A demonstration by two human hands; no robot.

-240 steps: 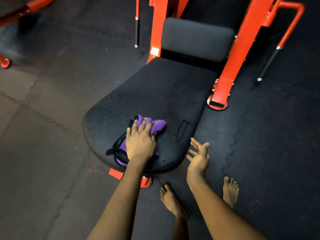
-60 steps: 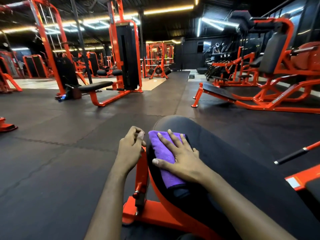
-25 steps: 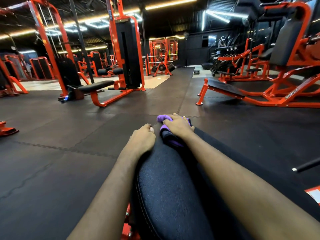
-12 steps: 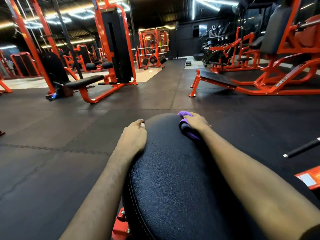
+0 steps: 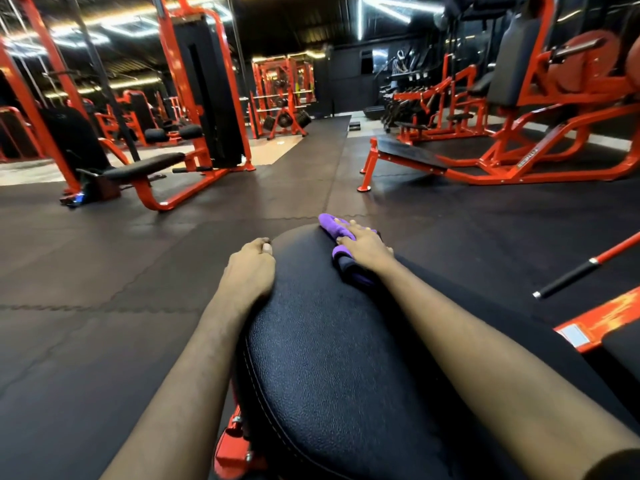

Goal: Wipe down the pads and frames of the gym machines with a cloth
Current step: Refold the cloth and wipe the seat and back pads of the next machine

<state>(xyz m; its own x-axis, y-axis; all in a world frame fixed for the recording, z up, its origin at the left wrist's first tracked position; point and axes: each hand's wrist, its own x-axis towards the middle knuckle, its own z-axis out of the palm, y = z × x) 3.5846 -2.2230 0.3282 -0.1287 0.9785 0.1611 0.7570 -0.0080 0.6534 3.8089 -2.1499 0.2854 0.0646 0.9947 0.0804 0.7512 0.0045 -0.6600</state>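
A person leans low over the black pad point(image 5: 329, 358) of a gym machine, both bare forearms stretched along it. The purple cloth point(image 5: 330, 225) lies bunched at the pad's far end, under the right hand point(image 5: 363, 245). Half a second ago that hand's fingers were folded down over the end of the pad with the cloth. They now lie straighter and spread on top of it, pressing it to the vinyl, and more of the cloth shows beyond the fingertips. Nearly ten seconds back it was the other hand that pushed the cloth across the pad.

The left hand point(image 5: 251, 268) holds the pad's left edge as it did a moment earlier. Its fingers curl down over the rim, the thumb lies on top, and the wrist rests against the pad's side.

Below the pad, at the bottom of the view, part of the machine's orange frame point(image 5: 232, 448) shows. A black-gripped handle point(image 5: 581, 268) juts in from the right above an orange bar with a pale label point(image 5: 602, 317). Across the dark rubber floor point(image 5: 104, 271) stand a cable machine with a bench point(image 5: 145, 169) to the left and an orange leg press point(image 5: 485, 161) to the right.
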